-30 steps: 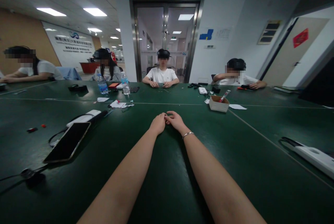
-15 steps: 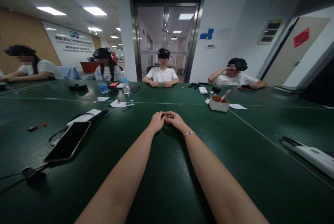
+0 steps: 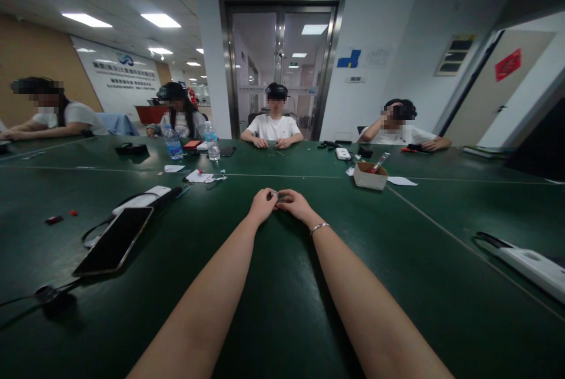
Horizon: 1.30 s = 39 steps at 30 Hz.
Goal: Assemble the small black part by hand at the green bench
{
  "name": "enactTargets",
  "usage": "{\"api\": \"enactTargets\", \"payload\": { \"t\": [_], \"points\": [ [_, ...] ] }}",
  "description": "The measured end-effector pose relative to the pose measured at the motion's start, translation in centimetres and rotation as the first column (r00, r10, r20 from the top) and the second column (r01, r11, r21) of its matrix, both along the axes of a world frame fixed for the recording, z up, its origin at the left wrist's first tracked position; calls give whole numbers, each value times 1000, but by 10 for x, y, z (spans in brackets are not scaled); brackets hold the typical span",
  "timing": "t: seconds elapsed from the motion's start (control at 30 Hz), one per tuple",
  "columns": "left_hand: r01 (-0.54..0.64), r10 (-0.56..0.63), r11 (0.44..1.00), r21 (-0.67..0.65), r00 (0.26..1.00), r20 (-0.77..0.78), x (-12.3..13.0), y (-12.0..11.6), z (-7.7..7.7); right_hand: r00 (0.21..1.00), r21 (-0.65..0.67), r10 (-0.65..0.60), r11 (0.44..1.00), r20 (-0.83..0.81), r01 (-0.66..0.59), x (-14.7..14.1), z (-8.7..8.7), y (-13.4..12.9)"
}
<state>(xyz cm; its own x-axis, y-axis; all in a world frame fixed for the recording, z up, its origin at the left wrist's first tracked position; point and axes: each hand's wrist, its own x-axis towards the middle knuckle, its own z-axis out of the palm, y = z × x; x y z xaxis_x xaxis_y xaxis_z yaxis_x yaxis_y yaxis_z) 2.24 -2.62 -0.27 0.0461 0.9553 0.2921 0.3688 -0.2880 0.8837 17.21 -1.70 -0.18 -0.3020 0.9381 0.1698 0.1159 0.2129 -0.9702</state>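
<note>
In the middle of the head view, my left hand (image 3: 262,205) and my right hand (image 3: 295,203) meet low over the green table (image 3: 282,308). Between their fingertips is a small dark and pale object (image 3: 273,195), too small and too covered to name. My left fingers are bent closed round it. The right fingers are curled inward, with thumb and forefinger together at the object's right side; whether they grip it too is hard to see. A silver bracelet (image 3: 319,228) circles my right wrist.
To my left lie a phone (image 3: 115,240), a white device (image 3: 141,199) with a black cable and two small red pieces. Bottles (image 3: 173,145) and paper scraps stand farther off. Ahead right is a small box (image 3: 371,178). A white power strip (image 3: 534,264) lies right. Several people sit opposite.
My left hand has shifted slightly left, and a little more of the small object shows between the fingertips. The person at the far right has moved a raised hand at the head.
</note>
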Motion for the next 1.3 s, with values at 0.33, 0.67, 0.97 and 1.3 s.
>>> {"api": "enactTargets", "payload": {
  "t": [0.33, 0.67, 0.97, 1.3],
  "points": [
    [62, -46, 992, -110, 989, 143, 0, 3, -3, 993, -52, -85, 995, -78, 81, 4, 6, -2],
    [139, -119, 982, -128, 981, 155, -2, 2, 1, 996, -1, -38, 999, -77, 39, 8, 4, -1],
    [207, -191, 974, -95, 970, 149, -1, -2, 3, 997, -16, -73, 997, -17, 73, 6, 7, -1],
    [185, -165, 979, -88, 967, 195, 0, 1, -2, 996, -30, -88, 996, -20, 88, 4, 7, -1]
  ]
}}
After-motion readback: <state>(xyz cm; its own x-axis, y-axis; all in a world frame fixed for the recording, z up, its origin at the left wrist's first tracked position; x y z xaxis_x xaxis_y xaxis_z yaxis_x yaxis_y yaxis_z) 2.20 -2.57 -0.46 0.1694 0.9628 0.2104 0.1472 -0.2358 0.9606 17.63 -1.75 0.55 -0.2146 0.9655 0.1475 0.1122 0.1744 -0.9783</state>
